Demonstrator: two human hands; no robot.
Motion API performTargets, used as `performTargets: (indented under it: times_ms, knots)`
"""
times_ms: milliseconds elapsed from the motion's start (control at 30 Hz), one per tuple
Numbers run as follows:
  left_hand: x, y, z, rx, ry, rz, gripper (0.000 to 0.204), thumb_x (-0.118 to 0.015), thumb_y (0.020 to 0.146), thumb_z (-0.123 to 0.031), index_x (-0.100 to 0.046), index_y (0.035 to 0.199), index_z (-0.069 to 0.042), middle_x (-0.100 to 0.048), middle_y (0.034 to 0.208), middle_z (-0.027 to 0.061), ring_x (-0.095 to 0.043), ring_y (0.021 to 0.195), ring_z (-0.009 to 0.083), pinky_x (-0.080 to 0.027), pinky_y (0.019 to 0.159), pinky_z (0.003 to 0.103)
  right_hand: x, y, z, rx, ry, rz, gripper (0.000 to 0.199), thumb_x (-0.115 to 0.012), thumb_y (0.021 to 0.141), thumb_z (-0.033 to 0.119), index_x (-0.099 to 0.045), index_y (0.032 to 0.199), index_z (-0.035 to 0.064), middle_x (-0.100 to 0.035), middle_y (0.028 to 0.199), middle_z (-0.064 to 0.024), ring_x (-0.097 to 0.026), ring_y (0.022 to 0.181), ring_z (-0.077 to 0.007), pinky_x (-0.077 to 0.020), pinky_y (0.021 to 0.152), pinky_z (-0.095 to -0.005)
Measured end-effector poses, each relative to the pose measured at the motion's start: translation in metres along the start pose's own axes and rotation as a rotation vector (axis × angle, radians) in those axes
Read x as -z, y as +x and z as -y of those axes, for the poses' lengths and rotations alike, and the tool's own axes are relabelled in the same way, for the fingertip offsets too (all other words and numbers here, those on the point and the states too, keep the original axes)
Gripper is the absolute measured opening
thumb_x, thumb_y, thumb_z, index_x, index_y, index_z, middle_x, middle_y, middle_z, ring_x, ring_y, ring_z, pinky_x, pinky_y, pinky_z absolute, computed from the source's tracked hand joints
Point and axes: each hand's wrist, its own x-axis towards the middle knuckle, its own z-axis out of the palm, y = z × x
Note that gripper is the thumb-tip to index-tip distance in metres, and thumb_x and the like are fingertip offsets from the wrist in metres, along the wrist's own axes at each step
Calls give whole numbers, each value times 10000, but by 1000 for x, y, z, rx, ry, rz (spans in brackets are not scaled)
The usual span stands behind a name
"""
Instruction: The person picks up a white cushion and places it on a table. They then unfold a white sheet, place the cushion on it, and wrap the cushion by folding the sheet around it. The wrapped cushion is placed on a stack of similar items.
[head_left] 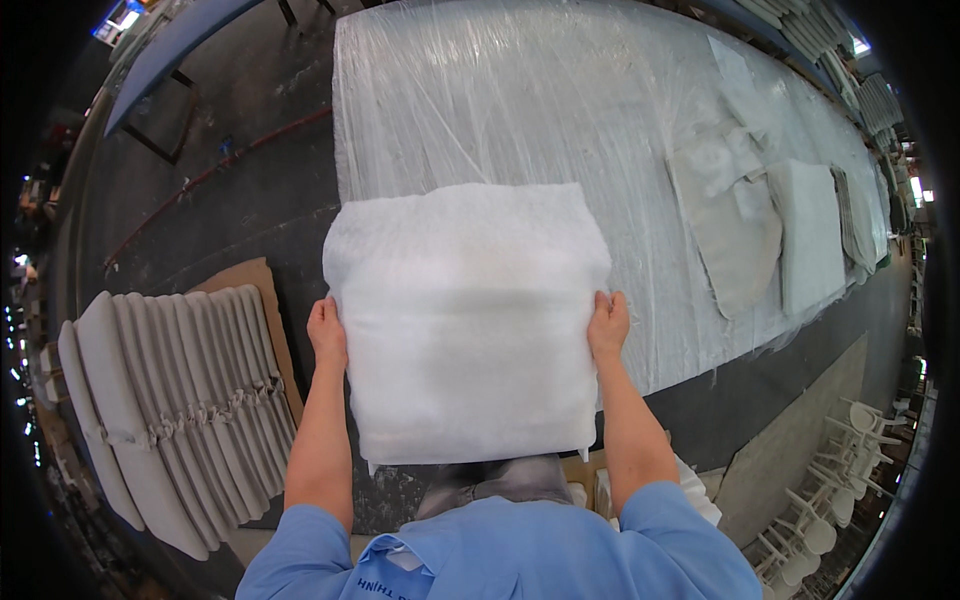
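One white wadding pad [465, 320], held between two hands: left hand [327, 335], right hand [608, 325]. One plastic-covered table [520, 100]. One fanned stack of grey cushion covers [170, 400], count within unclear.

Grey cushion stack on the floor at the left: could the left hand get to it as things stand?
Probably not right away. The left hand grips the edge of the white padding, and the grey cushion stack lies lower, off to its left. Nothing blocks the path.

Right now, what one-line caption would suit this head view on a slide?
Both hands, left hand and right hand, hold a white pad over a plastic-covered table, grey cushions stacked alongside.
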Motion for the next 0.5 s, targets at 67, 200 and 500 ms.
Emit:
performTargets:
  times_ms: [67,200,500]
  knots:
    - [-3,5,8,49,-99,34,282,-534,1090,-255,-637,942,-38,-587,820,-26,-497,762,89,-446,713,280,-4,4,-7,-41,-3,52,273,-641,993,248,-540,879,21,-580,735,-129,-523,687,-233,-454,678,-391]
    - [-17,10,16,266,-296,158,206,-573,1061,-201,-670,965,-47,-669,867,-7,-594,788,103,-500,723,267,-10,9,-13,-89,-43,150,226,-638,985,247,-594,927,33,-626,761,-165,-583,703,-301,-477,694,-404]
    - [-13,23,32,170,-313,202,214,-554,1044,-172,-703,1121,-39,-726,991,26,-678,932,166,-543,838,303,-17,13,-8,19,-341,232,259,-596,990,274,-645,1011,21,-695,880,-200,-650,826,-376,-493,743,-461]
